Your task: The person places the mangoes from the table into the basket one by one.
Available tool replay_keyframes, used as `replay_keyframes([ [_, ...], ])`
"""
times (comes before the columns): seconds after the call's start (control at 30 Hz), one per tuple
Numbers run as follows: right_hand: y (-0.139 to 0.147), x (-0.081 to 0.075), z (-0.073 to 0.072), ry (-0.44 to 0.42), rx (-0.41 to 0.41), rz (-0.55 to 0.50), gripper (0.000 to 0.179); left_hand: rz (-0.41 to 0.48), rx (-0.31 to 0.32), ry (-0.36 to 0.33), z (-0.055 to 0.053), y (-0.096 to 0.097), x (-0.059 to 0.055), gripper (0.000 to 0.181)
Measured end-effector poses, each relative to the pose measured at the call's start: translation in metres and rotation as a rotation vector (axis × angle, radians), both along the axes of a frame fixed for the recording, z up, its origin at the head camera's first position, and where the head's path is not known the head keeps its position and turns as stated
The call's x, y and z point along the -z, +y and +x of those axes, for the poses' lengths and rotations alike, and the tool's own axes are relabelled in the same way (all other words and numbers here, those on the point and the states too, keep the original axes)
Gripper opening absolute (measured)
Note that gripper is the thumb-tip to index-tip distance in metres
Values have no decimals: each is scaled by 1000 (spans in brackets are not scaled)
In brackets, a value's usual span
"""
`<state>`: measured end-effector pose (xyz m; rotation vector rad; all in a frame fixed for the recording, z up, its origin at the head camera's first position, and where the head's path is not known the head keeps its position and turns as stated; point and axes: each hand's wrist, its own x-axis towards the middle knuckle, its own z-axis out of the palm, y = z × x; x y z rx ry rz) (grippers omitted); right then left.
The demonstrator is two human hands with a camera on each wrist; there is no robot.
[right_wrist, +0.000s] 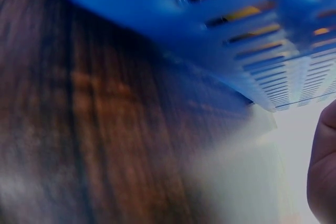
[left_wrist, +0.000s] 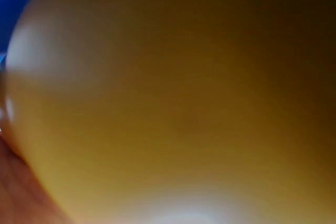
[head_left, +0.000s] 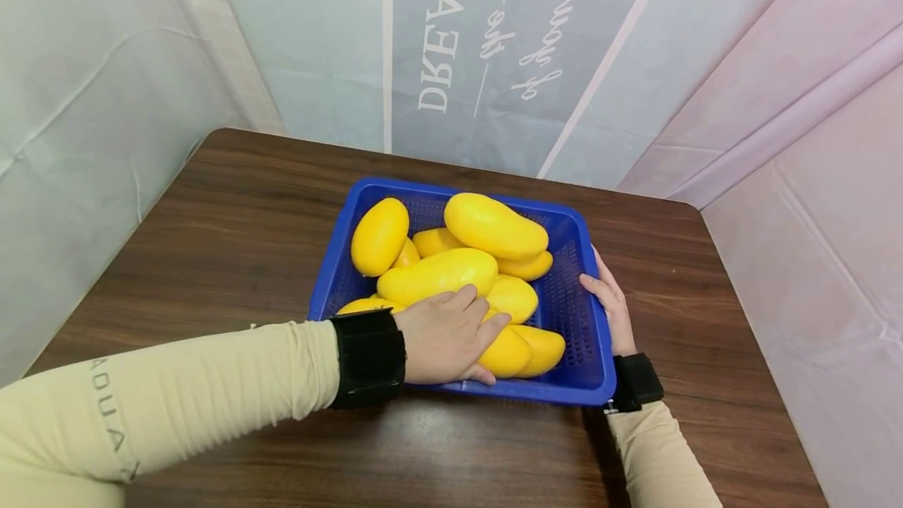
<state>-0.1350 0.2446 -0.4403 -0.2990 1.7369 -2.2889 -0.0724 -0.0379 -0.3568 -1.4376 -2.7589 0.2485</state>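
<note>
A blue plastic basket (head_left: 600, 335) with slotted walls holds several smooth yellow mangoes (head_left: 494, 226). My left hand (head_left: 444, 335) reaches over the near rim and grips a mango (head_left: 509, 355) at the front, thumb low by the rim and fingers over the top. In the left wrist view a yellow mango (left_wrist: 157, 108) fills nearly everything, blurred and close. My right hand (head_left: 611, 300) holds the basket's right rim, thumb over the edge, other fingers mostly hidden outside. The right wrist view shows the basket's slotted side (right_wrist: 210, 40) from below.
The basket stands on a dark wooden table (head_left: 233, 241). Behind it hangs a pale curtain with lettering (head_left: 440, 30). White sheeting (head_left: 832, 218) covers the right side, and similar sheeting (head_left: 77, 100) the left.
</note>
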Motion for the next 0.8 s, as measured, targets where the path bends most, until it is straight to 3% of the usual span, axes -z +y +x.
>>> replay_keyframes([
  [0.23, 0, 1, 0, -21, -1, -13, 56, -35, 28, 53, -1, 0, 4, 65],
  [0.8, 1, -3, 0, -5, 11, 43, 56, -8, 16, 128, 1, -1, 1, 78],
])
